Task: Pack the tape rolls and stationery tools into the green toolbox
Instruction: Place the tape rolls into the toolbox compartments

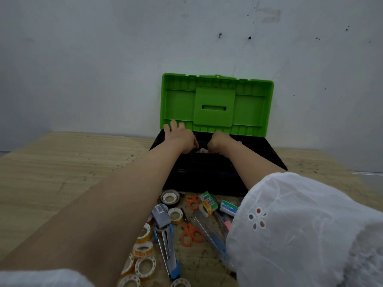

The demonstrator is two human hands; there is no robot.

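I am reaching into the open toolbox (203, 175): left hand (180, 138) spreading straight fingers (173, 124) at the far rim, holding nothing; right hand (222, 141) curling down inside, its hold hidden. Tape rolls (170, 198) and scissors (191, 233) are lying on the worktop (72, 162) behind both hands, toward me.

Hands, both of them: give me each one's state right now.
Left hand: open, fingers spread over the toolbox.
Right hand: cannot tell, fingers hidden inside it.

right hand (221, 141) fingers: hidden inside toolbox (207, 175) | lowest tape rolls (180, 282): cut by bottom edge
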